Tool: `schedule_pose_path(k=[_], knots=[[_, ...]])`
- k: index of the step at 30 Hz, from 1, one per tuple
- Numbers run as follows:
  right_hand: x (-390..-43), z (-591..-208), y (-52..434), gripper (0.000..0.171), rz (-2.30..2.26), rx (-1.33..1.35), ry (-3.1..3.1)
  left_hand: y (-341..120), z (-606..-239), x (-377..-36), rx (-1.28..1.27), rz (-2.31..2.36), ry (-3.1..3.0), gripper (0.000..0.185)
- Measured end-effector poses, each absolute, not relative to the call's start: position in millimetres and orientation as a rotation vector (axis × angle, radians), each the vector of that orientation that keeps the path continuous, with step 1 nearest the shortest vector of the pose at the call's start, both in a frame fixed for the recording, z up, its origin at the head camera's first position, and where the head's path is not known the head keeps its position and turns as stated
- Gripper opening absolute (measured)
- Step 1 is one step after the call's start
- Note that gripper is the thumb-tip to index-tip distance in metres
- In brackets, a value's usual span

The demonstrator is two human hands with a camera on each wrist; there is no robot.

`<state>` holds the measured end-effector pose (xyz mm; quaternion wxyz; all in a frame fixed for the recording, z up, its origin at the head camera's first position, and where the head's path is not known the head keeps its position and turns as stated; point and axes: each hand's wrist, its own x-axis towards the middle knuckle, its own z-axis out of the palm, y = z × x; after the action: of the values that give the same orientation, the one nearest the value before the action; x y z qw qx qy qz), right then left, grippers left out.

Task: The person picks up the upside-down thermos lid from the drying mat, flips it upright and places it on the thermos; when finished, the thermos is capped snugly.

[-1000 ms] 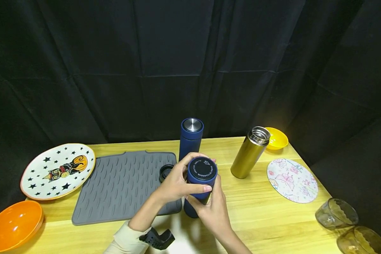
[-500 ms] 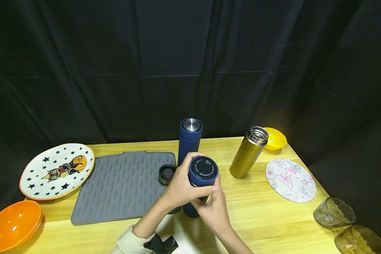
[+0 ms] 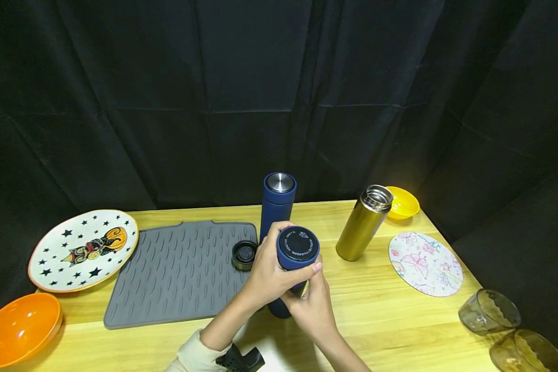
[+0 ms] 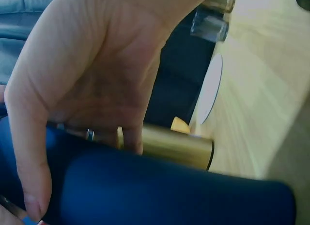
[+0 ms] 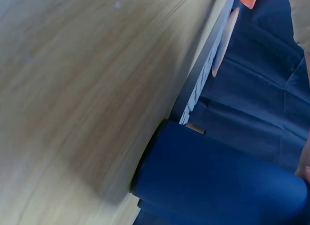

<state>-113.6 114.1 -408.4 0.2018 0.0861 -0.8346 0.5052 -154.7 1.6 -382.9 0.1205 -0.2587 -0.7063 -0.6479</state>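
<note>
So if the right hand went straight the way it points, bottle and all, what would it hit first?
With the held blue bottle and left hand moving along, the right hand would probably meet the silver-topped bottle behind them; the gap is unclear.

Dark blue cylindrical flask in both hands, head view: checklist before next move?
1. Grip: left hand and right hand both hold the dark blue cylindrical flask. Ok.
2. Flask standing on the yellow wooden table: appears so. Ok.
3. Printed black disc on its upper end, lid or base: cannot tell.
4. Round black cap clear of the hands' grip, on the grey ribbed mat: ok.
5. Gap to the silver-topped blue flask behind: cannot tell.
6. Gold metal flask capped: not ok, open.
</note>
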Motion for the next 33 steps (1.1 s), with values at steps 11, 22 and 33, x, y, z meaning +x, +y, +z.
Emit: schedule_pose_path(k=[11,22,33], knots=[[-115,-409,115,0.077,1.407,0.292,-2.306,-4,-384,-155,-0.797,-1.993,-2.069,0.069],[-115,-407,117,0.082,1.525,0.254,-2.349,-13,-384,-163,-1.014,-2.102,-1.989,0.065],[-117,-409,118,0.075,1.544,0.317,-2.315,-11,-374,-153,-0.796,-1.829,-2.161,0.085]])
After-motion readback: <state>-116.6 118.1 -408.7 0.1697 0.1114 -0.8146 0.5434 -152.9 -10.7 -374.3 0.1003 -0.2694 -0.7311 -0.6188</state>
